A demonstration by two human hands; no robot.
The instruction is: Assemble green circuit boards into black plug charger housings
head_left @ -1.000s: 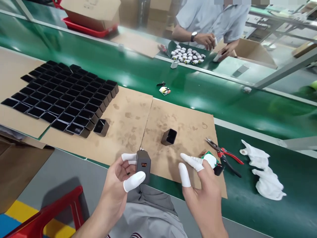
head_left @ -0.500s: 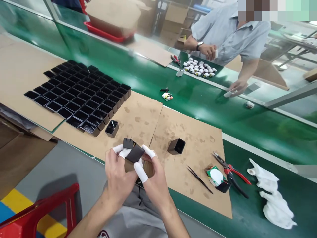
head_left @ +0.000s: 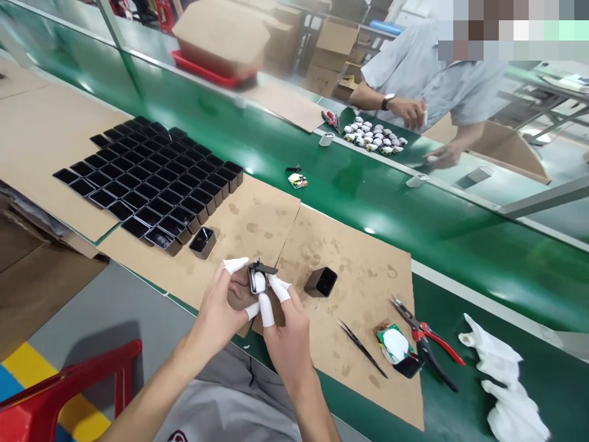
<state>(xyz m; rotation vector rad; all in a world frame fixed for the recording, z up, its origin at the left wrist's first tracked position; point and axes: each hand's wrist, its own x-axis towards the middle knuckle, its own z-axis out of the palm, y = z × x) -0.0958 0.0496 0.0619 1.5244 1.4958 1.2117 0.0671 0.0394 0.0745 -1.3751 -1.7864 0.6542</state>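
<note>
"What is the widest thing in front of me?"

"The green counter. On your side, brown cardboard sheets cover part of it. Across from you is a person in a light shirt, near a group of small white-topped pieces."

"And on my left?"

"A big block of open black cases sits in close rows on the cardboard. Below, at your lower left, there is a red chair."

"What about my right?"

"White cloths lie on the green surface. Nearer you are the red-and-black pliers, crossing the cardboard's edge. Just beside them sits a green board with a white top, and to its left lie slim dark tweezers."

"Any cases apart from the block?"

"Two. One lone case is just beside the block; another case is to the right of your hands."

"Then what do my hands have?"

"Your left grip is closed around one side of a small dark casing, and your right grip is closed on the other. You hold it over the near part of the cardboard, open end showing. A white part shows inside, and a flat black cap juts out at the upper rim."
</note>
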